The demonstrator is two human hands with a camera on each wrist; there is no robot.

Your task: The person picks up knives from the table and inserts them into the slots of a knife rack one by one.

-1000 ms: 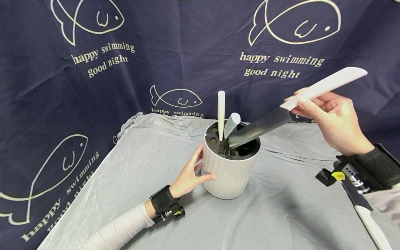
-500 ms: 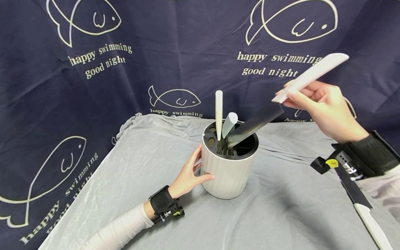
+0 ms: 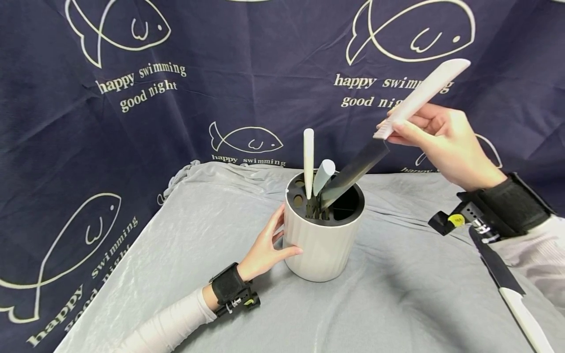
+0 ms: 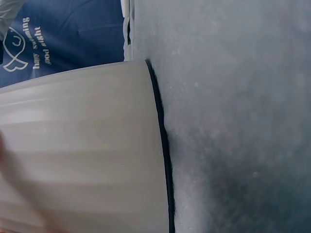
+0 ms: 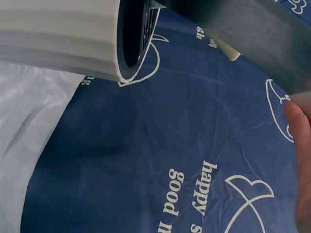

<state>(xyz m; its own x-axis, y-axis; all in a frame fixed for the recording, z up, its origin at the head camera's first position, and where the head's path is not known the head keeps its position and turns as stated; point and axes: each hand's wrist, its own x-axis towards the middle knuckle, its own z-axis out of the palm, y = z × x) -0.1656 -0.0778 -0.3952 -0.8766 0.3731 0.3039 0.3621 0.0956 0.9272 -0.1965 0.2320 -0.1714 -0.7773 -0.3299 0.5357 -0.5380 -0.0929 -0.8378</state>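
Note:
A white ribbed knife block (image 3: 321, 250) with a black slotted top stands upright on the cloth. My left hand (image 3: 264, 252) holds its left side, thumb across the front and fingers toward the back. My right hand (image 3: 446, 142) pinches a broad-bladed kitchen knife (image 3: 421, 98) near where the white handle meets the dark blade. The knife slants down to the left, its blade tip at the slots in the top. Two pale handles (image 3: 308, 162) stick up from the block beside it. The right wrist view shows the blade (image 5: 252, 43) over the block's opening (image 5: 133, 34).
Another knife (image 3: 523, 316) with a white handle and dark blade lies on the grey cloth (image 3: 388, 304) at the right, below my right forearm. Behind the table hangs a navy curtain (image 3: 265, 88) with fish drawings and lettering.
My right hand has moved left and slightly upward with the knife, which now stands steeper over the block. The left hand and the block stay in place.

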